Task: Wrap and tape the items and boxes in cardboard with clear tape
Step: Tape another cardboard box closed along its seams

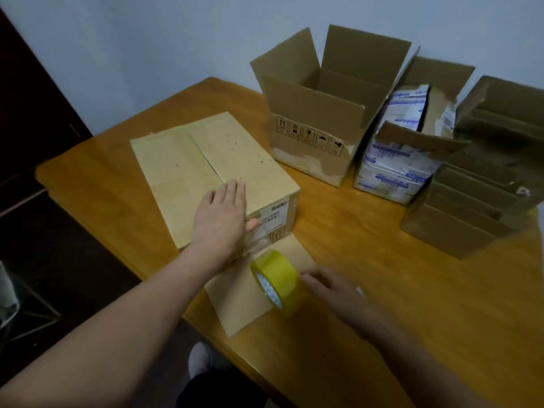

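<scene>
A closed cardboard box [206, 160] lies on the wooden table [397, 290], its top flaps meeting along a centre seam. My left hand [220, 213] presses flat on the box's near top edge, with the thumb over the labelled side. A cardboard flap [235, 298] lies flat on the table in front of the box. A yellowish roll of tape [279, 279] stands on edge on that flap. My right hand [329, 287] holds the roll from its right side, fingers against its outer face.
An open empty carton [321, 119] stands behind the box. To its right is an open box of white-and-blue packets [403, 148], then a stack of folded cardboard boxes [482, 178] at the table's right edge. Dark floor lies to the left.
</scene>
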